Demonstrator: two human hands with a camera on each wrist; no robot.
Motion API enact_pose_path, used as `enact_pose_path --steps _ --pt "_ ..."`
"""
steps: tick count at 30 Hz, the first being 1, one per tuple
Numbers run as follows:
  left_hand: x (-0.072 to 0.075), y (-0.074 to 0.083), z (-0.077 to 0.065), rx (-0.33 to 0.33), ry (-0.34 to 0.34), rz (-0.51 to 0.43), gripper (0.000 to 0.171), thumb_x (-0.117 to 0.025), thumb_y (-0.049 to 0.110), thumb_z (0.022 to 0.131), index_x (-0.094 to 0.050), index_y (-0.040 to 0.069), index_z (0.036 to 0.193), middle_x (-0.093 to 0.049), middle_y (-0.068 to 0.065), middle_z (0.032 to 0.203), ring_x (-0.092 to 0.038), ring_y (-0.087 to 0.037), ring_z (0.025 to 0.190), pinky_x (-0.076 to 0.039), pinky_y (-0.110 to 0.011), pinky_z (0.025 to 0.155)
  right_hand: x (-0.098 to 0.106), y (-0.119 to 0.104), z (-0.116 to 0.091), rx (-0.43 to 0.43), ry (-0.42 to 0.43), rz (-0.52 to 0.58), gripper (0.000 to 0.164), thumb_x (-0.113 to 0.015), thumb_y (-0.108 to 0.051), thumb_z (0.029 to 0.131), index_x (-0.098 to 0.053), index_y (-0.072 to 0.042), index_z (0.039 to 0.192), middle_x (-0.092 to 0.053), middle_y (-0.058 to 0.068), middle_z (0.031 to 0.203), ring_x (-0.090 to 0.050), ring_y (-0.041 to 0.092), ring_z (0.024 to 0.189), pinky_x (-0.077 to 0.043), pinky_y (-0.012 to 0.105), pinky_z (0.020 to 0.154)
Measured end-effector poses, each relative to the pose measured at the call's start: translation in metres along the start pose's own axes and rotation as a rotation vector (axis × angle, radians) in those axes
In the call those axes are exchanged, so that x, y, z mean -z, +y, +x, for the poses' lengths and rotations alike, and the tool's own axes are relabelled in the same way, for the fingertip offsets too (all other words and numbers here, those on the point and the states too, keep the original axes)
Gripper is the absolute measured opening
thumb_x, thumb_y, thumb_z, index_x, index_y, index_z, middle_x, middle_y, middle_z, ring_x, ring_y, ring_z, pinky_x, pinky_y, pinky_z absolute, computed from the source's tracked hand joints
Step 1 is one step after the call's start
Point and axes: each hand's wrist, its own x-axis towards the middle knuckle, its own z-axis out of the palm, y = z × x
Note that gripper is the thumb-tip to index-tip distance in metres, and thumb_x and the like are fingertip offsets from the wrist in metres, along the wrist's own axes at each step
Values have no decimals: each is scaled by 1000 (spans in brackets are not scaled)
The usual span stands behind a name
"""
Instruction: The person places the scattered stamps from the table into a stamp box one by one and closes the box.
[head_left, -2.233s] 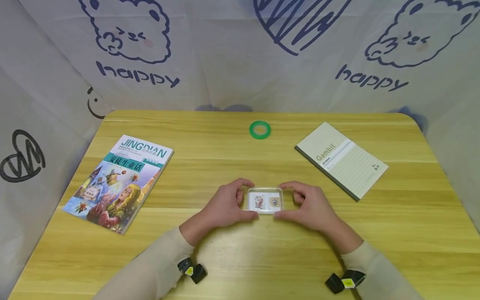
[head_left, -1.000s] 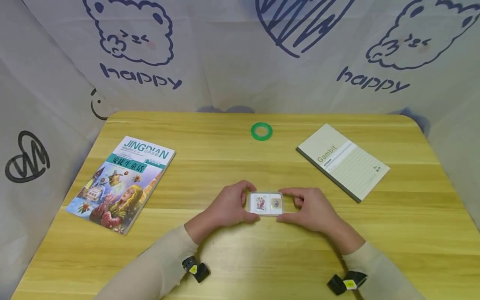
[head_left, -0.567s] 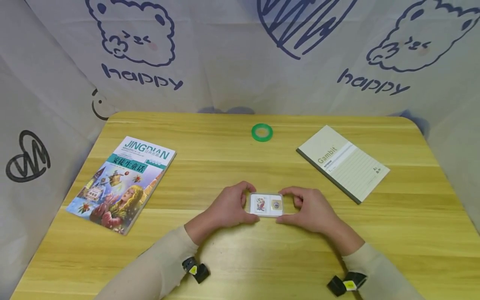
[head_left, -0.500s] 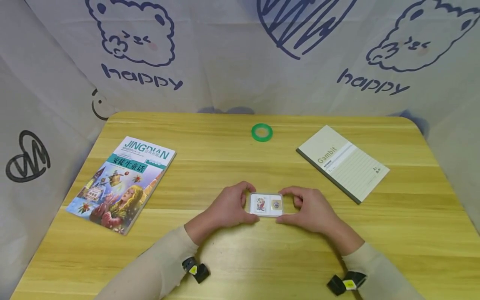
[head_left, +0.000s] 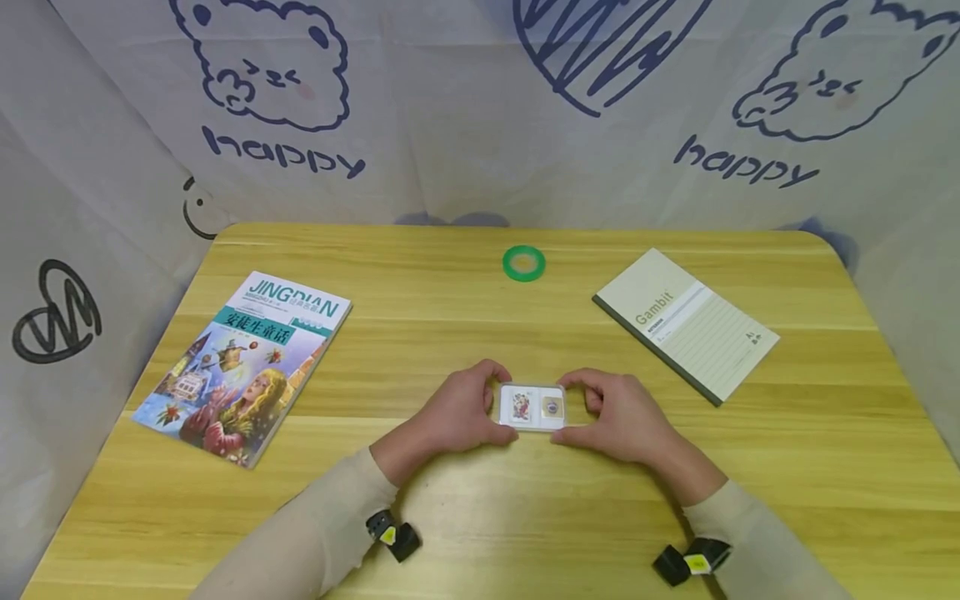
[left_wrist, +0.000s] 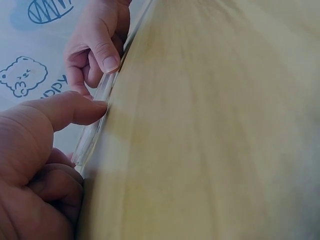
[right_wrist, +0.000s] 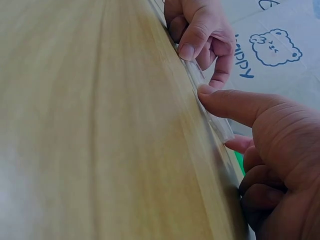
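Note:
A small clear plastic case (head_left: 535, 407) is in the middle of the table in the head view. Its white inside shows a colourful figure on the left and a tan square with a round mark on the right. My left hand (head_left: 461, 409) pinches its left end between thumb and forefinger, while my right hand (head_left: 622, 417) grips the right end the same way. Both wrist views show the clear case (left_wrist: 89, 137) edge-on, close to the tabletop, with both thumbs on its near edge. Whether it touches the wood I cannot tell.
On the wooden table (head_left: 480, 533), a colourful book (head_left: 243, 367) lies left and a beige notebook (head_left: 686, 325) right. Behind the case is a green roll of tape (head_left: 506, 263). A white cloth (head_left: 480, 117) with drawings hangs behind the table.
Compared with 2.2 seconds ago, the head view has shifted slightly and the case's white face shows more fully. Both hands keep hold of its ends, almost still over the last second.

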Motion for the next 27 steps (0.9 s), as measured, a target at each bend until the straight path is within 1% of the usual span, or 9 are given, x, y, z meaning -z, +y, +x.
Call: enact_pose_path --steps 10,14,18,22,27 --pt "2 -1 3 -17 -22 -18 67 -92 12 69 -54 0 123 -50 -1 69 -45 -10 58 -38 -25 52 0 -2 0 -12 -29 -10 58 -93 -40 69 -68 -14 115 -38 -7 60 -32 7 52 -30 27 51" --pt "2 -1 3 -27 -33 -9 66 -92 13 70 -54 1 123 -50 -2 69 -45 -10 58 -38 -26 53 0 -2 0 -9 -28 -8 57 -93 -38 68 -68 -14 113 -38 -7 60 -31 6 52 -29 27 51" --pt "2 -2 3 -22 -29 -12 66 -92 14 70 -54 3 123 -49 -1 68 -44 -10 57 -37 -26 52 1 -2 0 -7 -18 11 57 -94 -37 67 -69 -15 113 -38 -7 60 -32 7 53 -30 27 51" --pt "2 -2 2 -13 -15 -20 65 -93 14 69 -56 4 122 -48 0 66 -42 -10 55 -36 -26 51 1 1 -1 12 2 38 59 -95 -37 66 -69 -18 115 -37 -8 60 -32 7 53 -32 27 53" --pt "3 -2 0 -13 -1 -18 64 -93 15 68 -58 6 121 -48 -1 66 -42 -10 54 -36 -27 51 1 5 -3 55 18 82 54 -94 -35 68 -71 -19 114 -34 -9 58 -31 6 53 -34 27 54"
